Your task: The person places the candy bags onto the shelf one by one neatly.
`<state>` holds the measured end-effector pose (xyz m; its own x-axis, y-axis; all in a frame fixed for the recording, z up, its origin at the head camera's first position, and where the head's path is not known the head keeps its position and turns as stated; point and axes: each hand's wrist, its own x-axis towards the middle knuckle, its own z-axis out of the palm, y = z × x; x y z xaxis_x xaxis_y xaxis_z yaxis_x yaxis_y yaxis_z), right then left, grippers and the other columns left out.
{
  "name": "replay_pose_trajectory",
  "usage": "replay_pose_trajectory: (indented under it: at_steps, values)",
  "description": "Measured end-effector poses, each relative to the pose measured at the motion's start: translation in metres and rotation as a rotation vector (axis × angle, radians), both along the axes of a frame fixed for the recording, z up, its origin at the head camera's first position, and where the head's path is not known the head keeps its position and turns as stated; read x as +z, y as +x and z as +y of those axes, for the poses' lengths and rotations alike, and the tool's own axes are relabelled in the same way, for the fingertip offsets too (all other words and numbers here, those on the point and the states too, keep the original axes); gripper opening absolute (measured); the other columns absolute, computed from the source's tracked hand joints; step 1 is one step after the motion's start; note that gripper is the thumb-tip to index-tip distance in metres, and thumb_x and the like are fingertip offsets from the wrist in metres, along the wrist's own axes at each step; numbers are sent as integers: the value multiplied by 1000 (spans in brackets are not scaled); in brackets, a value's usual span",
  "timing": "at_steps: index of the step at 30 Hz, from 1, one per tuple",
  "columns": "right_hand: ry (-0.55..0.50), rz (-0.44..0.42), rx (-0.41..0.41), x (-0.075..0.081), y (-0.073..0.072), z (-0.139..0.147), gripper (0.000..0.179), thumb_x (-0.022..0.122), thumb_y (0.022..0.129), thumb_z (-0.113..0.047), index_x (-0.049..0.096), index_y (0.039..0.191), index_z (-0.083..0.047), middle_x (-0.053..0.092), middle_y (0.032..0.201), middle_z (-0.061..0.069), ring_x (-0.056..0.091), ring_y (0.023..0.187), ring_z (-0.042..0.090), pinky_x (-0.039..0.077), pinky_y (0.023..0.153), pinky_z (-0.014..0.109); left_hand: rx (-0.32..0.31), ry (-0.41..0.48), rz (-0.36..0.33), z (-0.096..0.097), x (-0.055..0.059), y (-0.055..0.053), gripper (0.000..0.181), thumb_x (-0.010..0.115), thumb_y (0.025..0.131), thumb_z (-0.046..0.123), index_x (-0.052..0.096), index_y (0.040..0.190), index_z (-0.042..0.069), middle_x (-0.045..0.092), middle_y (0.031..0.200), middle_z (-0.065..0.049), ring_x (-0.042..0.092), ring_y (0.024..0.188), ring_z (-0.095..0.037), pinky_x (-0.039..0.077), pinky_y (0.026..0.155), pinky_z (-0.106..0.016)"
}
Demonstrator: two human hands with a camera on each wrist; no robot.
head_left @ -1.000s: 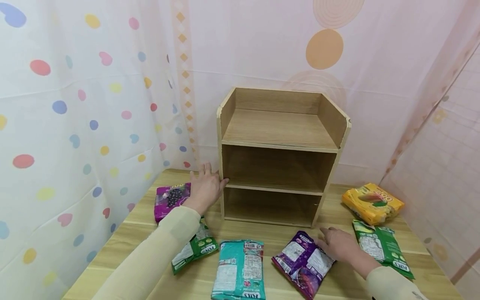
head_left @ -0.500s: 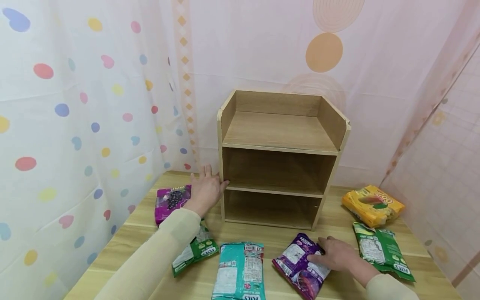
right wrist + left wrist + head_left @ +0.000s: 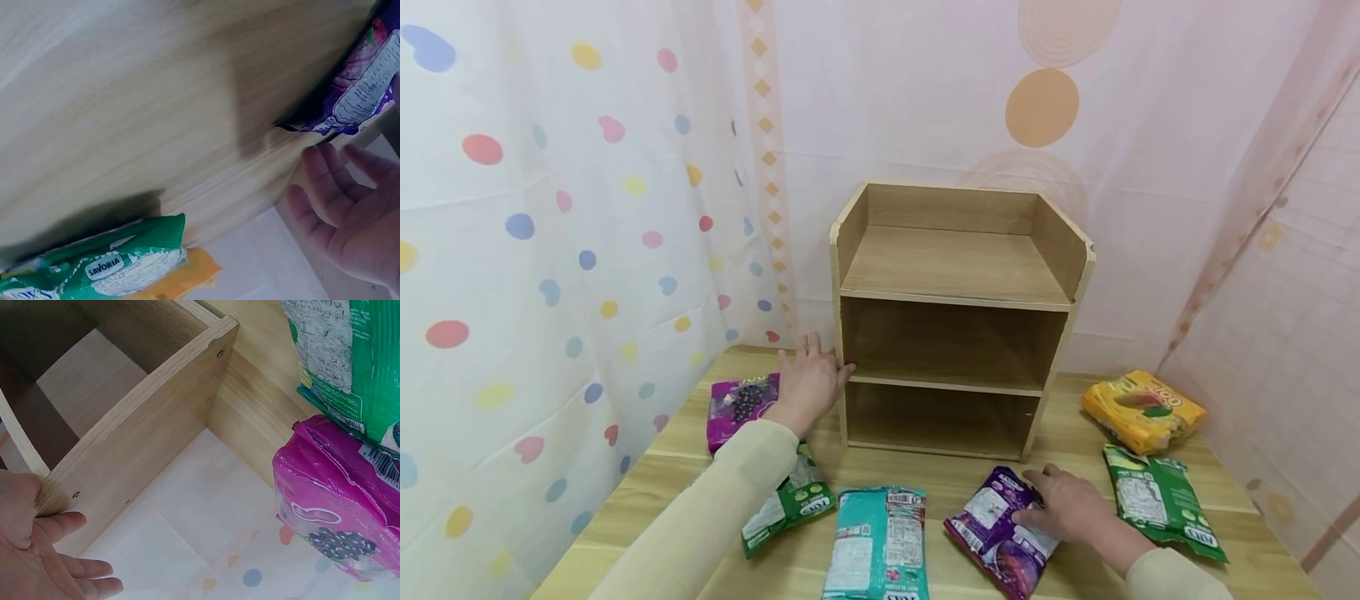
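My left hand [image 3: 808, 385] holds the left side panel of a wooden shelf unit [image 3: 955, 262], its thumb over the front edge and its fingers along the outer face. In the left wrist view those fingers [image 3: 78, 567] are nearly straight and the thumb is partly hidden. Over the right part of a purple candy bag [image 3: 1000, 533] is my right hand [image 3: 1071, 504], fingers spread and loosely bent. In the right wrist view its fingertips [image 3: 310, 156] are beside the bag's edge; the thumb lies over the bag. The bag rests on the table.
A teal candy bag [image 3: 878, 542] lies front centre. Left are a green bag [image 3: 797, 496] and a magenta grape-picture bag [image 3: 741, 408]. Right are another green bag [image 3: 1161, 500] and a yellow mango-picture bag [image 3: 1142, 408]. Patterned curtains [image 3: 625, 208] surround the wooden table [image 3: 647, 500].
My right hand has shifted slightly left, and its thumb now lies farther over the purple candy bag. The left hand stays on the shelf unit. The head view shifts slightly.
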<state>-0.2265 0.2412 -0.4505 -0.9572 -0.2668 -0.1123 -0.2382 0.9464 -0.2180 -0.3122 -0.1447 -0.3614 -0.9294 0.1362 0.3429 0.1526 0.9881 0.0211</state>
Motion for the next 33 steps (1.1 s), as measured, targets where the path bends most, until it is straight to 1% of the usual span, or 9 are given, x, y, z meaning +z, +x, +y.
replay_pose_trajectory:
  at_steps: [3,8,10,12,16,20,26,30,33]
  values:
    - [-2,110,132,0,3,-3,65,74,85,-48,60,133,-5,55,132,28,54,118,47,42,92,66,-1,-4,4,-1,-1,0,54,45,104,47,64,131,4,39,147,-29,32,138,-45,28,104,-70]
    - [5,294,426,-1,3,-16,42,71,91,-17,63,130,-5,60,132,19,56,120,40,43,94,63,-4,-3,-4,-1,0,0,54,45,104,47,63,132,4,38,148,-29,31,139,-45,27,104,-70]
    - [48,315,517,1,2,-24,44,69,88,-7,62,131,-4,60,134,16,55,122,37,43,97,60,-4,-2,-5,-1,0,0,54,45,104,47,63,132,4,38,148,-29,32,139,-45,27,104,-70]
    - [117,285,575,3,0,-32,50,67,85,-1,60,135,-6,58,137,13,52,127,34,41,101,56,-3,-5,-3,0,1,1,54,45,104,46,64,130,3,40,146,-29,33,138,-45,28,104,-70]
    - [236,155,605,4,0,-45,65,67,81,3,54,143,-13,52,145,7,47,134,28,36,108,53,8,-7,-2,1,2,2,55,46,103,47,66,125,1,41,144,-29,34,137,-45,29,103,-70]
    - [280,123,598,1,-1,-50,68,70,79,1,55,142,-18,56,140,3,51,131,24,34,109,54,12,-12,0,0,2,2,54,47,103,47,68,121,0,42,142,-28,34,136,-44,29,103,-70]
    - [304,156,592,6,-4,-51,68,77,71,1,61,134,-18,61,128,5,54,124,25,34,108,57,4,-10,-1,-1,3,2,54,46,103,46,67,123,1,42,142,-29,34,137,-45,28,103,-71]
    - [333,227,604,12,-5,-50,58,75,67,4,68,120,-18,65,117,2,59,117,23,36,107,56,4,-11,-8,-1,3,1,55,46,104,46,67,124,1,41,144,-29,33,138,-45,27,104,-71]
    - [320,285,619,16,-5,-49,50,73,66,6,71,108,-20,66,108,-3,62,110,20,37,105,57,4,-9,-14,-1,3,2,54,46,104,46,66,126,1,40,145,-30,32,139,-45,26,104,-71]
